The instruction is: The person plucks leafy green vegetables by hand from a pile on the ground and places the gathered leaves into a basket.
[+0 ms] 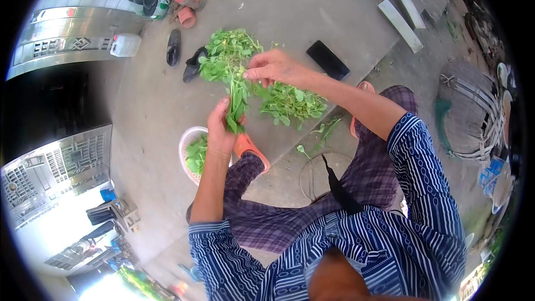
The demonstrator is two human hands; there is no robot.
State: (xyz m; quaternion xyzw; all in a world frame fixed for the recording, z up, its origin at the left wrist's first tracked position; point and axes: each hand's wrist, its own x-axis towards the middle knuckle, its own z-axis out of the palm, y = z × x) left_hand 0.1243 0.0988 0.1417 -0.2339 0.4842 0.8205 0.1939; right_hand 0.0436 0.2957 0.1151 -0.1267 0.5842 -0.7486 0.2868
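My left hand is closed around a bunch of leafy greens, whose leaves hang past the fingers. Thumb and fingertips of my right hand pinch a leafy stem at the top of that bunch. Beyond the hands, a heap of greens lies on the concrete floor. A second heap sits below my right wrist. To the left of my left forearm is a pale plastic basket with picked leaves inside, partly hidden by the arm.
A black phone-like slab lies on the floor beyond my right forearm. Dark shoes stand at the far left, near a white jug and a red pot. Loose stems are scattered between my feet in orange shoes.
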